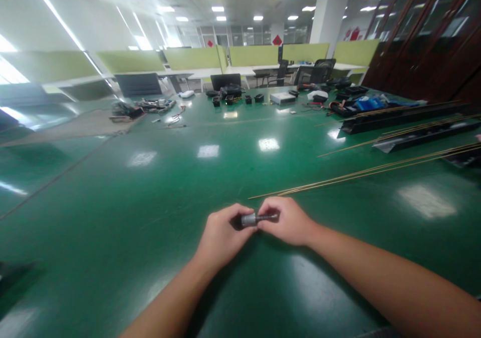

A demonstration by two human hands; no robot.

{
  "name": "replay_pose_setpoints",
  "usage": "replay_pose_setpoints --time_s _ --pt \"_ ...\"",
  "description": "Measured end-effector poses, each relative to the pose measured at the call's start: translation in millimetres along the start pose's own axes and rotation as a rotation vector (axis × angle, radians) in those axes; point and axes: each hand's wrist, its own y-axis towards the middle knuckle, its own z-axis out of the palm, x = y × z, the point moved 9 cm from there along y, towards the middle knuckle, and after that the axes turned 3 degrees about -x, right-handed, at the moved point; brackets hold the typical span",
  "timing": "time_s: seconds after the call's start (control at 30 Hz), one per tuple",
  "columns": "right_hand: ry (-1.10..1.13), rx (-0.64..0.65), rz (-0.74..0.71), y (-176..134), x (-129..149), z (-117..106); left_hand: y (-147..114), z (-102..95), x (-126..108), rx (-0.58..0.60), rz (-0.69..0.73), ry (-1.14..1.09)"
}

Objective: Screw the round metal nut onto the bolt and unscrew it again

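Observation:
Between my two hands, just above the green tabletop (180, 188), is a small silver cylinder with a thin dark shaft (248, 220), lying roughly level. My left hand (225, 233) is closed around the cylinder end, thumb below and fingers above; part of that end is hidden in its grip. My right hand (287, 221) pinches the shaft side close to the cylinder, and the shaft runs back towards its palm. The fingertips of both hands almost meet at the joint. The exact kind of this part is too small to make out.
Thin brass-coloured rods (338, 178) lie just beyond my right hand. Black metal channels (424, 135) rest at the right. Along the far edge are a white-and-grey box (282, 98), a blue bundle (370, 102), small black blocks and tangled parts. A brown sheet (71, 126) lies at far left.

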Motion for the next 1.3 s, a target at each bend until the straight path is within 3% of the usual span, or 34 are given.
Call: replay_pose_setpoints --time_s 1.3 --pt "0.003 0.01 0.001 -0.6 -1.0 -0.3 0.7 -1.0 5.5 0.015 -0.033 -0.009"
